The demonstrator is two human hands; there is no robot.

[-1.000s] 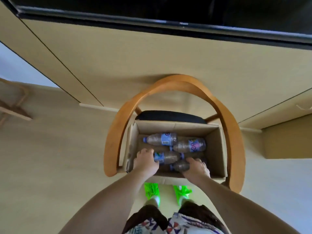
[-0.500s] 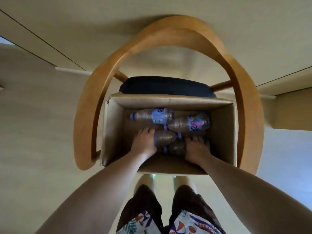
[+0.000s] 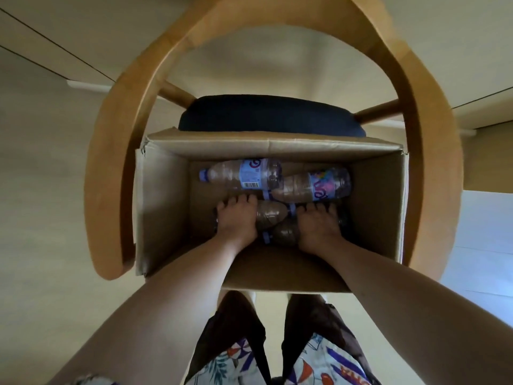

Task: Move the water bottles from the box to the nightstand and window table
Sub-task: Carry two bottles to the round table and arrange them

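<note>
Cardboard box (image 3: 163, 201): plain tan-brown, darker in the shaded interior. Four water bottles inside: clear plastic, reading brownish against the cardboard. Far-left bottle (image 3: 238, 175): pale blue cap, light blue/white label with a black barcode. Far-right bottle (image 3: 313, 184): label in blue, pink and purple swirls. Near-left bottle (image 3: 270, 213) and near-right bottle (image 3: 283, 233): blue caps, labels hidden. Chair (image 3: 116, 151): honey-orange wood frame, seat cushion (image 3: 266, 115) dark navy to black. Shorts (image 3: 319, 354): white base, print in purple, orange, teal, with dark brown areas. Floor (image 3: 41, 190): beige. Wall panel (image 3: 83, 29): beige with thin dark seam lines.
</note>
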